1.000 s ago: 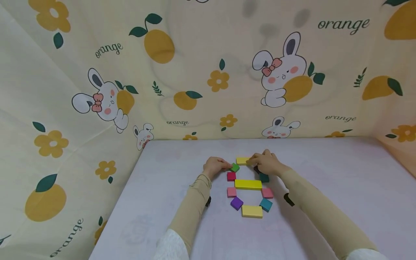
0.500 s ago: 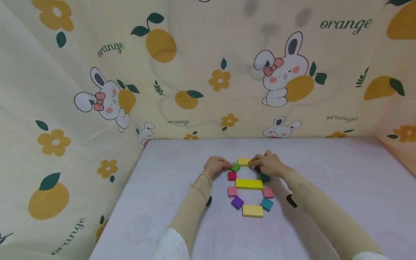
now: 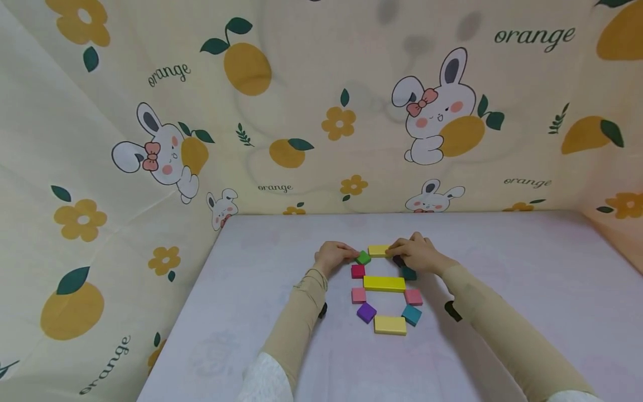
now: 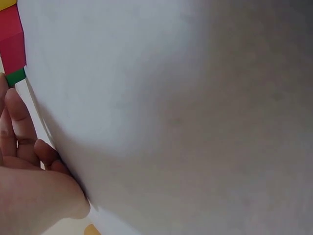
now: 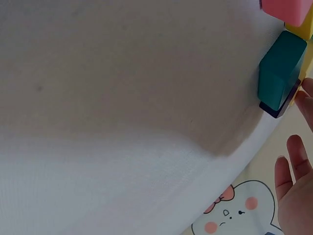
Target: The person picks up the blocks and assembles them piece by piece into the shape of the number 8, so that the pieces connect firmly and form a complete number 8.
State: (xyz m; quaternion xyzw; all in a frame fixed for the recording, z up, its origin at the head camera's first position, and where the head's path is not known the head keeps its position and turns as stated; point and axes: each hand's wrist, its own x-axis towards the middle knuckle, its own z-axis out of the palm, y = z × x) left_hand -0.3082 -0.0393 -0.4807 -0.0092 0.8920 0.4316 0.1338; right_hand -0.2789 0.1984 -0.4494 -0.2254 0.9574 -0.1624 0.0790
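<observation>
In the head view, a closed outline of coloured blocks lies on the table. My left hand (image 3: 334, 257) reaches in from the left, its fingertips pinching the green block (image 3: 364, 258) at the upper left corner. Beside that corner, the top yellow block (image 3: 378, 251) has its right end in the fingers of my right hand (image 3: 418, 253). A dark block (image 3: 398, 261) sits partly under the right hand, next to a dark teal block (image 3: 409, 273). In the right wrist view, the teal block (image 5: 281, 71) stands close to the thumb and finger; the other fingers are extended.
Below are a red block (image 3: 358, 272), a long yellow block (image 3: 384, 284), pink blocks (image 3: 413, 297), a purple block (image 3: 366, 312), a blue block (image 3: 412, 315) and a pale yellow block (image 3: 390, 325). A printed curtain (image 3: 301, 111) hangs behind the white table (image 3: 241, 312).
The top yellow block has shifted slightly right together with my right hand. My left hand and the green block stay nearly still.
</observation>
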